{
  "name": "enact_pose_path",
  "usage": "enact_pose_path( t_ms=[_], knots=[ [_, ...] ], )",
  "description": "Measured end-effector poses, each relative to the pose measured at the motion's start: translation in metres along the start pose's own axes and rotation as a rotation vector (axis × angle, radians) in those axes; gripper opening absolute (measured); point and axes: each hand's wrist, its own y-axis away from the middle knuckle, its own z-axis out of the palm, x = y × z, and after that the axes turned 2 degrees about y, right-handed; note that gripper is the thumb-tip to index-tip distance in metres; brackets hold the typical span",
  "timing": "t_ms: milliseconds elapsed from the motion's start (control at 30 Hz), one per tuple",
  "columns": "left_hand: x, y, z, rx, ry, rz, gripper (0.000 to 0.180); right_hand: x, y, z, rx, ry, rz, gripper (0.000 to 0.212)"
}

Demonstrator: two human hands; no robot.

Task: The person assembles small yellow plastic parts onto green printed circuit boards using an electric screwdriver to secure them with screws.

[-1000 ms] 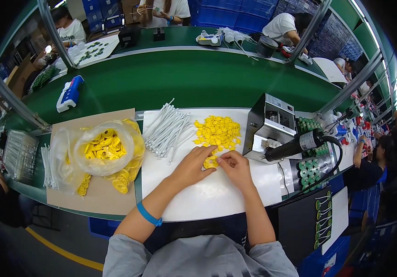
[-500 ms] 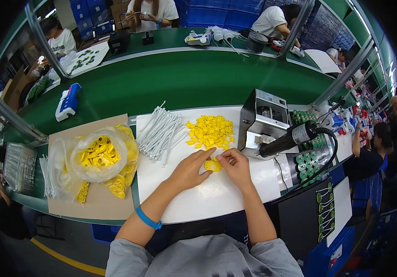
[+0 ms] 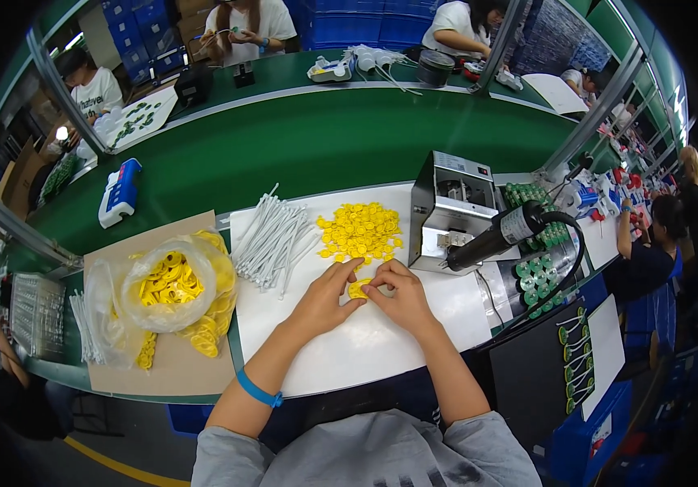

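A flat, round yellow plastic disc (image 3: 358, 288) is between my hands, over the white work surface. My left hand (image 3: 323, 302) curves around its left side, with the thumb at the near edge and the forefinger beyond the far edge. From the right, the bent fingers and thumb of my right hand (image 3: 402, 299) pinch the disc and cover part of it. Just past my fingertips lies a loose pile of small yellow plastic pieces (image 3: 363, 227). To its left is a heap of white stick-like pieces with small ends (image 3: 269, 247).
A clear bag of yellow parts (image 3: 172, 280) sits on cardboard at left. On the right stand a metal-cased machine (image 3: 456, 213), a black corded cylindrical tool (image 3: 491, 243) and round green boards (image 3: 537, 284). A blue-and-white plastic housing (image 3: 120, 193) lies on the green belt (image 3: 284, 138). Co-workers sit beyond.
The whole view has shifted slightly, so the bench appears farther left. My right fingers now reach further over the disc, and less of it shows.
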Motion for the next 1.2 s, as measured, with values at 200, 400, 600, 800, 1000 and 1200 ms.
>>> enact_pose_path(
  t_ms=[200,400,600,800,1000,1200],
  knots=[
    [0.009,-0.005,0.012,0.045,0.014,0.07,0.076,0.002,0.004,-0.017,-0.033,-0.02,0.041,0.018],
    [0.032,-0.01,0.027,-0.007,-0.006,0.02,0.074,0.012,0.015,-0.035,0.002,0.011,0.005,0.017],
    [0.063,-0.018,0.052,0.004,-0.045,0.011,0.069,0.018,0.032,-0.07,0.047,0.082,-0.079,0.024],
    [0.118,-0.023,0.091,-0.041,-0.242,-0.009,0.058,0.027,0.09,-0.14,0.001,0.097,-0.084,0.037],
    [0.166,-0.015,0.086,-0.198,-0.58,-0.314,0.074,-0.005,0.177,-0.316,-0.87,-0.667,-0.022,0.038],
    [0.196,-0.021,0.104,-0.004,-0.485,-0.095,0.072,0.104,0.206,-0.398,0.656,0.038,0.422,0.036]
  ],
)
